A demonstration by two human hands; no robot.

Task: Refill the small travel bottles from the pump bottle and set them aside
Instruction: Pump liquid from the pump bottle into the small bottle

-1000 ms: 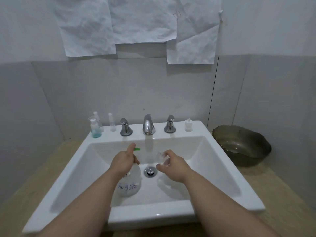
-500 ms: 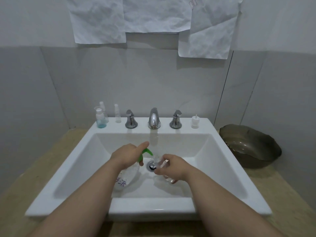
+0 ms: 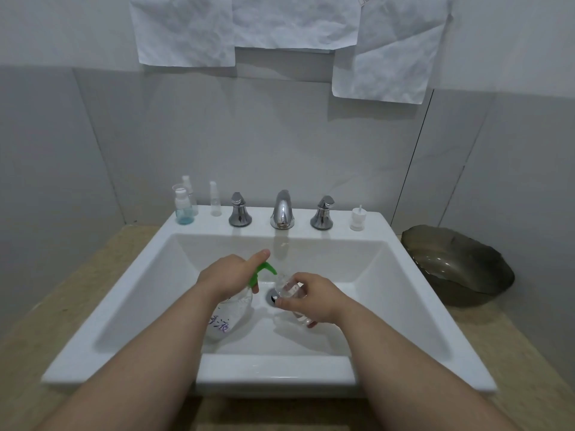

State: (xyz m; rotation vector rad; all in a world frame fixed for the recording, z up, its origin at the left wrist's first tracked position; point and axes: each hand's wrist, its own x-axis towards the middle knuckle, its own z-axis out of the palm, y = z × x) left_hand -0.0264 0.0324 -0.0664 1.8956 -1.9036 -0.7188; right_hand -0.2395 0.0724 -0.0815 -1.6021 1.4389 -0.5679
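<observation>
Over the white sink basin (image 3: 389, 290), my left hand (image 3: 227, 276) grips the neck of a clear pump bottle (image 3: 228, 318) with a green pump head (image 3: 263, 270); the index finger lies on top of the pump. The bottle tilts to the right, its nozzle pointing at a small clear travel bottle (image 3: 289, 289) that my right hand (image 3: 314, 298) holds tipped towards it, just above the drain. A travel bottle with blue liquid (image 3: 182, 205), another small bottle behind it, and a thin clear one (image 3: 214, 199) stand on the sink ledge at the back left. A white cap piece (image 3: 357, 217) stands at the back right.
A chrome faucet (image 3: 282, 209) with two handles (image 3: 239, 209) (image 3: 323, 213) lines the back ledge. A dark wavy bowl (image 3: 457, 265) sits on the beige counter to the right. Crumpled paper sheets (image 3: 280, 23) hang on the wall above.
Both hands moved closer together over the drain. The pump bottle tipped further right, and the travel bottle came up under its green nozzle.
</observation>
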